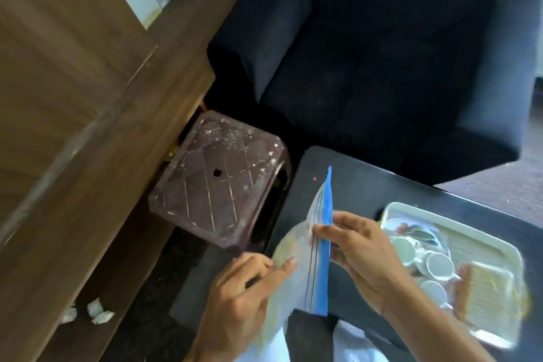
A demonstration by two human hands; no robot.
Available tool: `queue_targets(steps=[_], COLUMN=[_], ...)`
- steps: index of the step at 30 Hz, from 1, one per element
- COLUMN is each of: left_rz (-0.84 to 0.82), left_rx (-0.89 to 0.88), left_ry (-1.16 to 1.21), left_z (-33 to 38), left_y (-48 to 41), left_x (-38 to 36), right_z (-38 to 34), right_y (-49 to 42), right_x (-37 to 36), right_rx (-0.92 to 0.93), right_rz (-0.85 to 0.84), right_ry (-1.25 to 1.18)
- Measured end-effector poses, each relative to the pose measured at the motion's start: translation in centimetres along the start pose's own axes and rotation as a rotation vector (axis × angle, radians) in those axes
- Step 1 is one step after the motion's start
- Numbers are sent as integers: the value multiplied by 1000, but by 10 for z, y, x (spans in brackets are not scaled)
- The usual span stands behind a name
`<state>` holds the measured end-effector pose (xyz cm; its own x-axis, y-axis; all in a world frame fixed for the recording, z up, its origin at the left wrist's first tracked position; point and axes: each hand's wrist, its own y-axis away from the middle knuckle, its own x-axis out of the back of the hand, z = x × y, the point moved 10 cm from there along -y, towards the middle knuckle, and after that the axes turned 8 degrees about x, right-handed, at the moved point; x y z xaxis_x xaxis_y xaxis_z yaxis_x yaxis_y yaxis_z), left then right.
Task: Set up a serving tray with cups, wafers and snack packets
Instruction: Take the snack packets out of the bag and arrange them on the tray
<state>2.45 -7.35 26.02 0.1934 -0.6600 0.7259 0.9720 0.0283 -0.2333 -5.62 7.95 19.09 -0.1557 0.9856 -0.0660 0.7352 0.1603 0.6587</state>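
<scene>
I see both hands on clear zip bag (305,247) with blue seal strip, held above dark table (361,185). Right hand (364,253) pinches blue strip between thumb and fingertips. Left hand (244,288) grips bag's clear side, fingers curled on plastic. Bag contents blurred, cannot tell. Pale tray (496,241) sits on table just right of right hand, carrying white cups (437,266) and wafers (476,288) in wrapper. Brown plastic stool (217,179) beside table, dark sofa (367,67) behind.
</scene>
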Motion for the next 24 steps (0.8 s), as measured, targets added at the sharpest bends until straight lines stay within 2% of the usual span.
queue_targets(steps=[2,5,7,9,11,13,16,24], left_rz=[-54,-234,-154,-27,-33,-38,-22,-158], left_rx=[41,327,552,736,859,929,972,975], left_ry=[126,395,629,716,804,866,826,854], left_z=[32,72,93,111,135,157,178,202], left_y=[19,43,55,61,65,68,69,74], left_x=[-4,-21,-33,-51,-81,-104,-125,-169], right_z=[14,27,26,23,21,19,21,34], right_y=[34,87,118,144,161,170,175,193], right_x=[24,59,85,111,132,151,177,223], right_rx=[-37,-61,-2,85,165,244,312,324], right_rz=[-44,-101,-125,-137,-152,-139,-78,104], right_ry=[-112,-221,-183,-99,-6,89,199,278])
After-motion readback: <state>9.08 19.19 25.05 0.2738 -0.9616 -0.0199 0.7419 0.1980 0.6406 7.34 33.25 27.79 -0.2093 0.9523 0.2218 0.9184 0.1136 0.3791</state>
